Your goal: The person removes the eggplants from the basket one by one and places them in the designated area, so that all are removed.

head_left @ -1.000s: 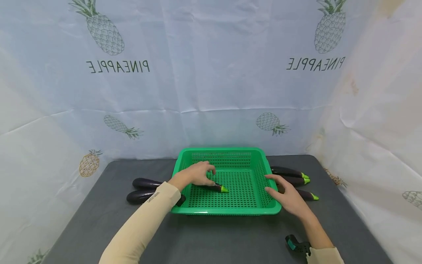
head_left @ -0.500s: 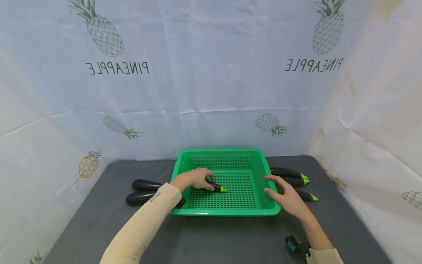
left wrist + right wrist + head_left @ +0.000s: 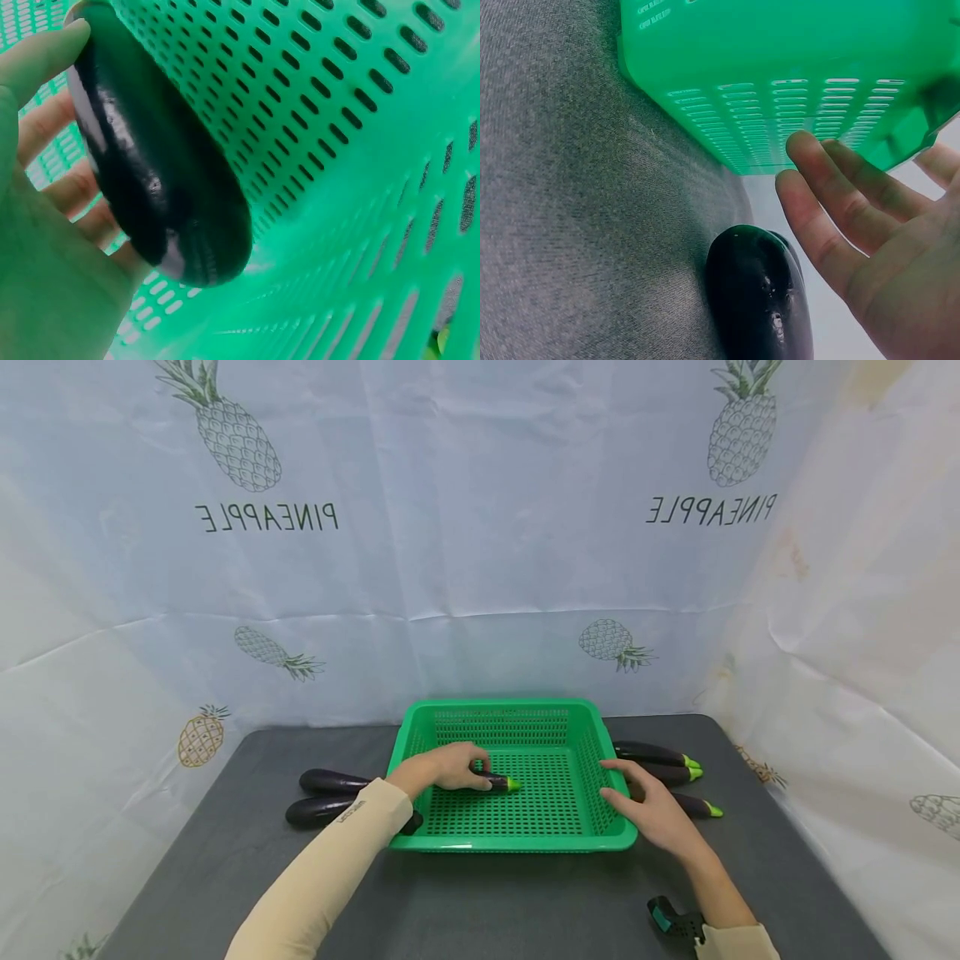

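Note:
In the head view my left hand (image 3: pixel 450 766) reaches into a green slotted plastic basket (image 3: pixel 517 843) and grips a dark purple eggplant (image 3: pixel 498 782), its bright green stem end pointing right. The left wrist view shows the thumb and fingers around the glossy eggplant (image 3: pixel 161 157), close to the basket's wall. My right hand (image 3: pixel 652 806) is at the basket's right rim, its index finger and thumb tips at the edge. In the right wrist view, the fingers (image 3: pixel 829 244) extend nearly straight beside the basket's outer wall (image 3: pixel 780 67), above a dark eggplant (image 3: pixel 757 292).
Left of the basket, two more eggplants (image 3: pixel 318 811) lie on the dark grey table (image 3: pixel 517 910), partly behind the left sleeve. Several eggplants (image 3: pixel 696 806) with green stems lie to its right. A white pineapple-print sheet (image 3: pixel 487 568) hangs behind the table.
My left hand has lowered slightly and its fingers have come around the eggplant, whose stem end has swung a little away from me. My right hand stays at the rim.

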A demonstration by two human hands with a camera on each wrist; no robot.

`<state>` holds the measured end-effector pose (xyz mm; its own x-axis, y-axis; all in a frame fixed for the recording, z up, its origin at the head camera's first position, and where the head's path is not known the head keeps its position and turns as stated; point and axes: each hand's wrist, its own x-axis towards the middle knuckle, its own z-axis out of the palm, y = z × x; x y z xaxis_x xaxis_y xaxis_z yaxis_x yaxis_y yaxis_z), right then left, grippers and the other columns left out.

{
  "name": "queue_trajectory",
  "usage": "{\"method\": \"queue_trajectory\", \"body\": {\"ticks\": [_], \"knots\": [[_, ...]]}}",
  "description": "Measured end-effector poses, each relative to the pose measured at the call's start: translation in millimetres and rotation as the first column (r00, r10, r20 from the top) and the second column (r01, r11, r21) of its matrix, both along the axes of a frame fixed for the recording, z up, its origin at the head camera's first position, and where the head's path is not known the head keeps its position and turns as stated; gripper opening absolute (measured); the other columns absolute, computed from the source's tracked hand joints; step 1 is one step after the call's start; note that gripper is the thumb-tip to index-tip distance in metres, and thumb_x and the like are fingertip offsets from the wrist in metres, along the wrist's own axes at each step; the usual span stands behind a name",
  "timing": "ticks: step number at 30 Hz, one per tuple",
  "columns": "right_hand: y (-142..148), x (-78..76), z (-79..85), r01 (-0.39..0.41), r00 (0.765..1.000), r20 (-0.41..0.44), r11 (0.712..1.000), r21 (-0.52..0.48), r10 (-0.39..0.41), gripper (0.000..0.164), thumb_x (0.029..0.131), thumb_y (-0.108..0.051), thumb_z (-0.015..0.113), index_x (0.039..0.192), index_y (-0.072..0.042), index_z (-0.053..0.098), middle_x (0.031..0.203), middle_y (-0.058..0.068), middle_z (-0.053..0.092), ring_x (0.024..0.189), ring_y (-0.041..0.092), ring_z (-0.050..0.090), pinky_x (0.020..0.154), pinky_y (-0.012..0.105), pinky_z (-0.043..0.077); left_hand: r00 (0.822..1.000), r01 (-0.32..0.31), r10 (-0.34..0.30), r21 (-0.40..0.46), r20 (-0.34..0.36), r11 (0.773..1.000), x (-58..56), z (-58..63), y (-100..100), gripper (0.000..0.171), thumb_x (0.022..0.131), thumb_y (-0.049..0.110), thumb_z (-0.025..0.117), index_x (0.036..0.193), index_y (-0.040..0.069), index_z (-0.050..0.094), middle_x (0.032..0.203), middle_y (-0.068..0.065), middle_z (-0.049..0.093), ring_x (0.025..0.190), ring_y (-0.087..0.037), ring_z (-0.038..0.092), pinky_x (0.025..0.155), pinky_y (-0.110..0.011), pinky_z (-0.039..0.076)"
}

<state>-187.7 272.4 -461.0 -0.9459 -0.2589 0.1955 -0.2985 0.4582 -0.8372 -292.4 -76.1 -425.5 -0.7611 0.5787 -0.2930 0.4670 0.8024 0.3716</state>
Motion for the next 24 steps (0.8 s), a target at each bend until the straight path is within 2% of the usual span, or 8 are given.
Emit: {"method": "queue_trajectory", "body": {"ticks": [4,10,19,24], "knots": [[0,-1.0,-1.6,0.001,1.0,0.001,1.0,0.005,-0.001,0.05,0.104,-0.03,0.061,0.149,-0.01,0.048,0.156,0.022,0.038,0.144,0.051,0.03,0.102,0.066,0.04,1.0,0.01,-0.01,0.015,-0.009,1.0,2.4,3.0,1,0.022,0.099,0.04,0.069,0.115,0.025,0.068,0.109,0.002,0.059,0.091,-0.015,0.055,0.076,-0.037,0.048],[0,-2.6,-2.5,0.009,1.0,0.01,1.0,0.005,-0.009,0.053,0.104,-0.032,0.062,0.149,-0.01,0.047,0.157,0.022,0.037,0.146,0.052,0.027,0.104,0.069,0.037,0.999,0.014,-0.013,0.049,-0.035,0.999,3.7,15.9,-1,0.023,0.1,0.039,0.067,0.117,0.025,0.067,0.112,-0.001,0.056,0.093,-0.016,0.053,0.078,-0.037,0.047],[0,-1.6,-0.4,0.005,1.0,0.004,1.0,0.017,-0.005,0.052,0.104,-0.032,0.061,0.149,-0.01,0.047,0.156,0.022,0.038,0.144,0.051,0.03,0.103,0.067,0.039,0.995,0.011,-0.002,0.086,-0.097,0.996,8.5,30.6,-10,0.023,0.101,0.039,0.065,0.117,0.024,0.067,0.108,-0.002,0.054,0.091,-0.018,0.051,0.077,-0.038,0.046],[0,-0.6,0.9,0.003,1.0,0.008,1.0,0.015,-0.003,0.051,0.105,-0.031,0.06,0.149,-0.01,0.047,0.156,0.022,0.038,0.145,0.052,0.029,0.103,0.068,0.038,0.991,0.023,-0.014,0.06,-0.136,0.998,14.1,40.6,-11,0.025,0.101,0.04,0.064,0.119,0.023,0.067,0.106,0.0,0.054,0.091,-0.018,0.05,0.078,-0.037,0.045]]}}
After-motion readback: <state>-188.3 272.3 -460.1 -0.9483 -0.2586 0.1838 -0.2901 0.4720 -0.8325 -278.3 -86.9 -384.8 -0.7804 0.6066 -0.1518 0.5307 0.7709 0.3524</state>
